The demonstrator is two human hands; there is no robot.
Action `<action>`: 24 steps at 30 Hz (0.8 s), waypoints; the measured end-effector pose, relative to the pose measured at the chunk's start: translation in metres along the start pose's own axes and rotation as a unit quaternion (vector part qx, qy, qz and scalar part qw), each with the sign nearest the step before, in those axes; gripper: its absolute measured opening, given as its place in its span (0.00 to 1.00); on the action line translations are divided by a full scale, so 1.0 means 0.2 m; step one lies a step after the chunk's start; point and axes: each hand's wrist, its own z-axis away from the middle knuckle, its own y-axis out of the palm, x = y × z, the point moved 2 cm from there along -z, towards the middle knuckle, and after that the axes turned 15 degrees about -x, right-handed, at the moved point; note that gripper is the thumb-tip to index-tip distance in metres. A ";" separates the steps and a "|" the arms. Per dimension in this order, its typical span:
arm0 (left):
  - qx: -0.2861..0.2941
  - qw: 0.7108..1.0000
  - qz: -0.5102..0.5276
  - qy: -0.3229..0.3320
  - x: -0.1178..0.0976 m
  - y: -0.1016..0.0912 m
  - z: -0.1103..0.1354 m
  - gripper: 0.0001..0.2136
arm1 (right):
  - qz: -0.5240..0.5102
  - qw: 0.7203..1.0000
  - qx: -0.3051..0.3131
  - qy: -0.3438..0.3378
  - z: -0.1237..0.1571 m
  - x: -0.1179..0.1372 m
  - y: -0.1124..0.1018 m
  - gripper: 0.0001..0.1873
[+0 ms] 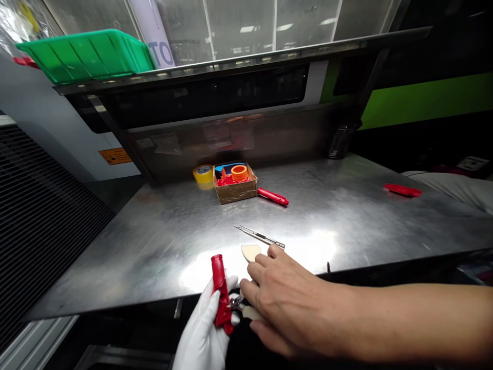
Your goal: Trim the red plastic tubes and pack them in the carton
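closest in view, the left hand (202,329), in a white glove, is clenched around a red-handled hand tool (220,290), holding it upright with the handle pointing away. a small metal head (236,303) shows at the tool's lower end, beside a cream-coloured scrap (252,312). the bare right hand (285,303) comes in from the right, palm down with its fingers spread, right over that scrap and the metal head. it looks open, but i cannot tell whether its fingertips are pressing on or pinching anything.

everything further off sits in relation to the cardboard box (234,191). well in front of it, on the stainless steel table (96,267), lie a second cream piece (250,252) and a slim metal craft knife (259,236), both just past the right hand. a roll of yellow tape (203,173) touches the box's left side, and a red marker (272,196) lies just to its right. a flat red piece (402,190) lies well to the right. beyond and above the box, a green plastic crate (84,56) sits on a shelf to the left.
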 end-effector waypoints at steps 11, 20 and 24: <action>0.021 0.990 -0.065 0.121 0.07 -0.01 -0.08 0.17 | -0.104 0.973 0.114 0.173 -0.04 -0.02 -0.01 0.22; -0.014 0.982 -0.081 0.167 0.05 0.01 -0.05 0.17 | -0.256 0.902 0.176 0.298 -0.06 -0.12 0.01 0.26; -0.022 0.980 -0.084 0.181 0.06 0.01 -0.07 0.18 | -0.297 0.887 0.170 0.309 -0.07 -0.14 0.06 0.26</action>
